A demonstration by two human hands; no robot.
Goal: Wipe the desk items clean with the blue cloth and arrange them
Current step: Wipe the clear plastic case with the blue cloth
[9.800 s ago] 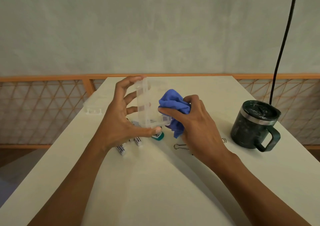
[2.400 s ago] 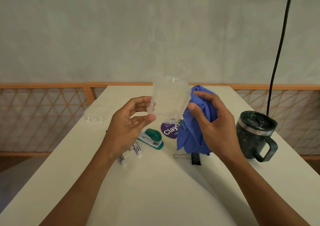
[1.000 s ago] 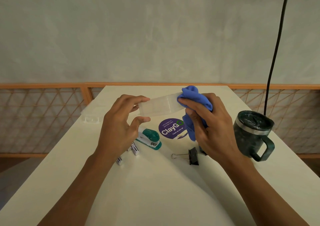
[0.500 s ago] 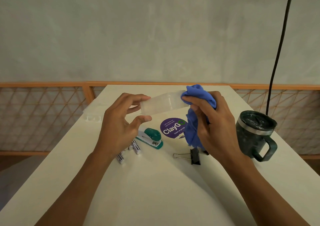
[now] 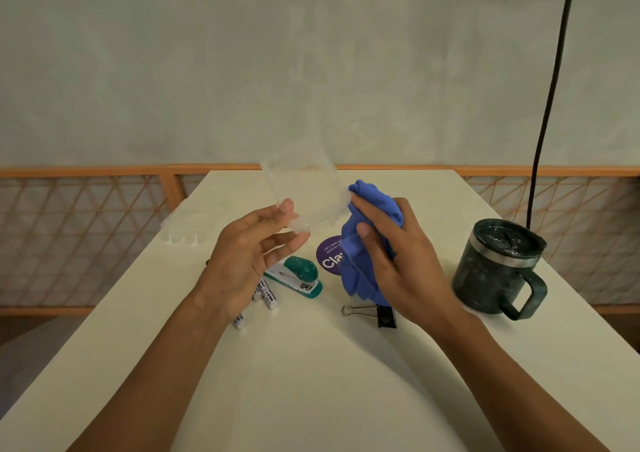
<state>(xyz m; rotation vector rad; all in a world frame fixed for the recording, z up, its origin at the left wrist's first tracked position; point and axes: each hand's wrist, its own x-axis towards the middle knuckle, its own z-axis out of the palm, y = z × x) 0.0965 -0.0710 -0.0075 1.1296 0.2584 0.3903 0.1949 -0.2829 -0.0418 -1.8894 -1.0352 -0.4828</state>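
My left grip [image 5: 249,261] pinches the lower corner of a clear box [image 5: 304,191] between thumb and fingertips and holds it tilted in the air above the surface [image 5: 311,382]; the wall and the orange rail [image 5: 86,171] show straight through its sides. My right grip [image 5: 398,261] is closed round the bunched blue cloth [image 5: 367,243], and the top of the cloth presses against the box's right edge while the rest hangs down toward the surface. A second clear tray [image 5: 180,229] lies flat near the far left edge of the surface, well apart from the box. On the right stands a dark green mug [image 5: 498,268] with a metal band under its lid and its handle turned toward me; the lid is on, so I cannot tell what it holds. Below the cloth lies a round purple sticker [image 5: 329,257], half covered by the fabric; the white letters "Cla" show, and the small line above them is too fine to read. Just left of it lies a teal stapler [image 5: 298,276]. Two white sticks [image 5: 266,294] with dark print lie partly under my left wrist, their writing too small to make out. A black binder clip [image 5: 381,314] lies beneath my right grip. A black cable [image 5: 550,87] hangs down behind the mug.
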